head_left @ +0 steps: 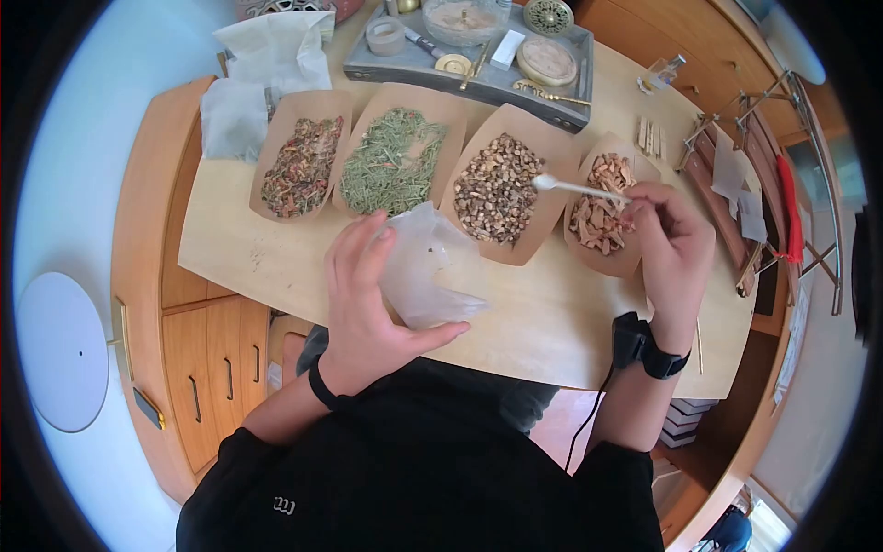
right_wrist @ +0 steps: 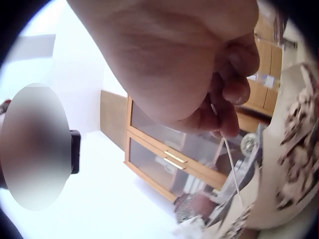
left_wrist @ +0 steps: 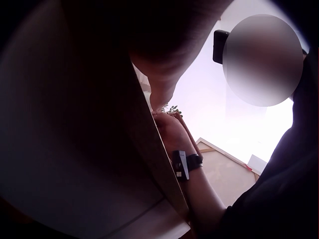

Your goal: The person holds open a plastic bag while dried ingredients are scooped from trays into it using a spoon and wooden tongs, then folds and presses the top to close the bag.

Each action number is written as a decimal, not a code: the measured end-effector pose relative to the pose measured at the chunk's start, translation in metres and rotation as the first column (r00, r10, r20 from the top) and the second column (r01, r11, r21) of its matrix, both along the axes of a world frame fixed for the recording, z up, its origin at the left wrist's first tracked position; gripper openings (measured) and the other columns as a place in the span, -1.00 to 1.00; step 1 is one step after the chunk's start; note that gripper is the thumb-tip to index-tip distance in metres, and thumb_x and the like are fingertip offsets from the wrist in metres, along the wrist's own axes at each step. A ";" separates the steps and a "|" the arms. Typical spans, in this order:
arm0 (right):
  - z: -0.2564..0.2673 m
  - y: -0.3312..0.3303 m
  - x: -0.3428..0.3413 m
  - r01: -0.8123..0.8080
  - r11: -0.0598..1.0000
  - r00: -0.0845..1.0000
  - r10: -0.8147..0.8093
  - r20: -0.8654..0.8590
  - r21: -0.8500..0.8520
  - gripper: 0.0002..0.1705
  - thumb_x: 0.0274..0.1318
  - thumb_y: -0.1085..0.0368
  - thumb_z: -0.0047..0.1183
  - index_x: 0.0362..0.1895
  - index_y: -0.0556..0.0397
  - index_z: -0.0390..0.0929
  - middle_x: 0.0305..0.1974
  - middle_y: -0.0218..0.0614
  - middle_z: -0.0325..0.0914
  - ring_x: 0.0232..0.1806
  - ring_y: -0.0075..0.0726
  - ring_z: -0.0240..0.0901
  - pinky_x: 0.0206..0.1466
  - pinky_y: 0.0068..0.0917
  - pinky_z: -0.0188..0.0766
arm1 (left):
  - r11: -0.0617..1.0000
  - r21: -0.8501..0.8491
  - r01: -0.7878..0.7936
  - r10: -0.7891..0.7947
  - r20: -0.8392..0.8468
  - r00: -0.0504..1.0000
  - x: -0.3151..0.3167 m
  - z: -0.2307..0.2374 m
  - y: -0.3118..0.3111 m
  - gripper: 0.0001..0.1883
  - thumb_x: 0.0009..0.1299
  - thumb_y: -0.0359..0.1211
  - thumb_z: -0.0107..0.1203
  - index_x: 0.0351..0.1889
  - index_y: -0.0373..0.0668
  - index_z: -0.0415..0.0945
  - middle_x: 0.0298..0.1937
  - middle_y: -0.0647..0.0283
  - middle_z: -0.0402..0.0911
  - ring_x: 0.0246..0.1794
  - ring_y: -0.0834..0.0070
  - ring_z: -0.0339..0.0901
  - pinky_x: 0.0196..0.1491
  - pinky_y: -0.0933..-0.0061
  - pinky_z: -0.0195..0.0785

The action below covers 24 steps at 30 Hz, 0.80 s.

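Observation:
In the head view my left hand (head_left: pixel 363 294) holds a translucent white pouch (head_left: pixel 428 267) between thumb and fingers, its mouth partly spread, with a few dark specks on it. My right hand (head_left: pixel 676 239) pinches the handle of a small white spoon (head_left: pixel 584 188) whose bowl is over the right edge of the chopped brown pieces (head_left: pixel 499 189). Under that hand lies a paper tray of pale wood-like chips (head_left: pixel 602 216). The right wrist view shows my right hand (right_wrist: pixel 199 74) curled round the thin handle (right_wrist: pixel 232 169). The pouch is out of sight in the left wrist view.
Paper trays of green needle-like herb (head_left: pixel 391 161) and mixed reddish dried bits (head_left: pixel 302 166) stand to the left. White pouches (head_left: pixel 276 55) lie at the back left. A grey tray (head_left: pixel 405 74) holds bowls and tools. Small wooden pegs (head_left: pixel 651 136) and a rack (head_left: pixel 736 184) are at the right.

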State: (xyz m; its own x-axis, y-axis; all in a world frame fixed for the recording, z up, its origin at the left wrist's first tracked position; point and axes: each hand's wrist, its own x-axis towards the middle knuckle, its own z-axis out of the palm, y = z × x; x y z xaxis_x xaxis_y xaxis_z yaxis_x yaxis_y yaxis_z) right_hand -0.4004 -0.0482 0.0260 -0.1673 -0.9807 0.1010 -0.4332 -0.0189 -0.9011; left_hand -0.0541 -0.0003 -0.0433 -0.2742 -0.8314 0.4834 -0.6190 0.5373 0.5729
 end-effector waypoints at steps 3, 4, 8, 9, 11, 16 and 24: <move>-0.006 -0.006 -0.005 0.115 0.993 0.979 -0.117 -0.168 -0.019 -0.78 0.48 0.39 0.24 0.03 0.23 0.84 -0.35 -0.37 0.80 -0.35 -0.64 0.62 -0.22 -0.58 0.50 | 1.000 -0.003 0.000 0.000 0.022 1.000 0.001 0.003 0.001 0.45 -0.02 -0.02 0.85 0.77 -0.05 0.08 0.69 -0.14 0.26 0.65 -0.22 0.29 0.61 -0.27 0.26; -0.011 -0.007 -0.004 0.071 0.997 0.987 -0.068 -0.146 0.015 -0.77 0.48 0.38 0.23 0.04 0.23 0.85 -0.36 -0.36 0.80 -0.35 -0.64 0.62 -0.22 -0.58 0.51 | 1.000 0.010 0.000 -0.001 0.052 0.999 0.001 0.003 0.001 0.48 -0.03 -0.04 0.86 0.79 -0.06 0.04 0.71 -0.13 0.22 0.69 -0.17 0.24 0.66 -0.21 0.25; -0.017 -0.011 0.012 -0.053 0.982 0.999 0.052 0.009 0.183 -0.75 0.50 0.37 0.21 0.05 0.27 0.84 -0.29 -0.32 0.85 -0.30 -0.63 0.67 -0.17 -0.58 0.56 | 1.000 0.007 0.000 0.000 0.043 0.999 0.001 0.001 0.002 0.49 -0.03 -0.03 0.86 0.79 -0.05 0.03 0.71 -0.13 0.20 0.69 -0.16 0.23 0.67 -0.21 0.24; -0.020 -0.012 0.013 -0.119 0.972 0.991 0.103 0.089 0.202 -0.74 0.50 0.38 0.21 0.06 0.29 0.84 -0.26 -0.31 0.87 -0.28 -0.63 0.68 -0.15 -0.58 0.57 | 1.000 0.011 -0.007 0.007 0.040 0.999 0.001 0.001 0.002 0.49 -0.03 -0.03 0.86 0.80 -0.05 0.02 0.71 -0.13 0.20 0.70 -0.16 0.23 0.67 -0.21 0.24; -0.018 -0.013 0.016 -0.139 0.965 0.988 0.118 0.104 0.224 -0.73 0.51 0.39 0.21 0.08 0.31 0.83 -0.23 -0.32 0.88 -0.25 -0.62 0.69 -0.14 -0.59 0.57 | 1.000 0.012 -0.016 0.016 0.041 0.999 0.001 0.001 0.002 0.50 -0.03 -0.04 0.86 0.80 -0.05 0.01 0.71 -0.13 0.20 0.70 -0.16 0.23 0.67 -0.21 0.23; -0.016 -0.015 0.011 -0.156 0.941 0.956 0.068 0.286 0.299 -0.76 0.54 0.42 0.22 0.10 0.28 0.83 -0.21 -0.33 0.88 -0.36 -0.74 0.51 -0.28 -0.63 0.42 | 0.999 -0.021 -0.027 0.026 -0.009 1.000 -0.001 0.000 0.001 0.42 0.01 0.00 0.83 0.77 -0.02 0.09 0.69 -0.17 0.29 0.61 -0.26 0.31 0.57 -0.34 0.24; -0.001 -0.007 0.005 -0.168 0.953 0.930 0.068 0.361 0.253 -0.78 0.54 0.41 0.23 0.08 0.24 0.85 -0.20 -0.33 0.87 -0.38 -0.76 0.43 -0.29 -0.67 0.32 | 0.999 -0.008 -0.048 0.048 0.026 0.998 0.000 0.003 0.002 0.46 0.00 -0.02 0.85 0.79 -0.06 0.04 0.69 -0.16 0.25 0.65 -0.20 0.27 0.62 -0.27 0.23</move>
